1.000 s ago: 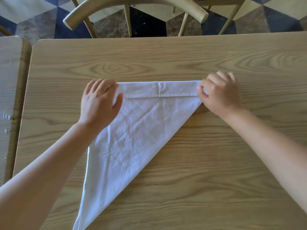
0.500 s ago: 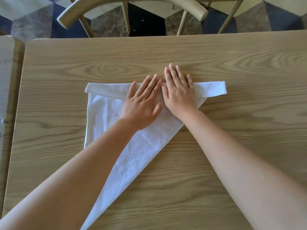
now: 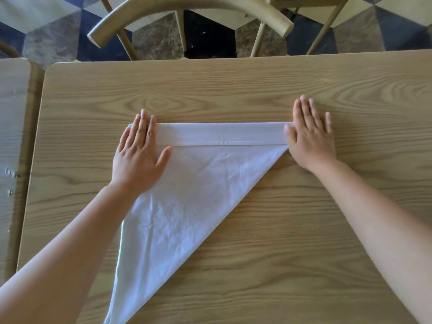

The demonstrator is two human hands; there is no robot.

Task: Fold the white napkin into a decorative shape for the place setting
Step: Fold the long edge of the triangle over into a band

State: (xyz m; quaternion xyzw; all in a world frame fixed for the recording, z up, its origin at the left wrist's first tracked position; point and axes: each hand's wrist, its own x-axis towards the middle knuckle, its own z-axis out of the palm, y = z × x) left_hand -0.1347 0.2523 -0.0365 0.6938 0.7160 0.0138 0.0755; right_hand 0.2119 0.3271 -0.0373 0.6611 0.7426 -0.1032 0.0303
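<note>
The white napkin (image 3: 187, 195) lies on the wooden table (image 3: 233, 90) as a triangle, its point toward me at the near edge. Its far long edge is folded over into a narrow flat band. My left hand (image 3: 138, 157) lies flat with straight fingers on the left end of that band. My right hand (image 3: 308, 139) lies flat at the band's right end, mostly on the table, its thumb side over the napkin's corner. My left forearm covers part of the napkin's left edge.
A curved wooden chair back (image 3: 187, 10) stands just beyond the table's far edge, over a patterned floor. A second table (image 3: 11, 136) adjoins on the left with a narrow gap. Bare wood surrounds the napkin.
Both hands were pressed together at the middle of the folded band. They have slid apart along it to its two ends, leaving the band flat.
</note>
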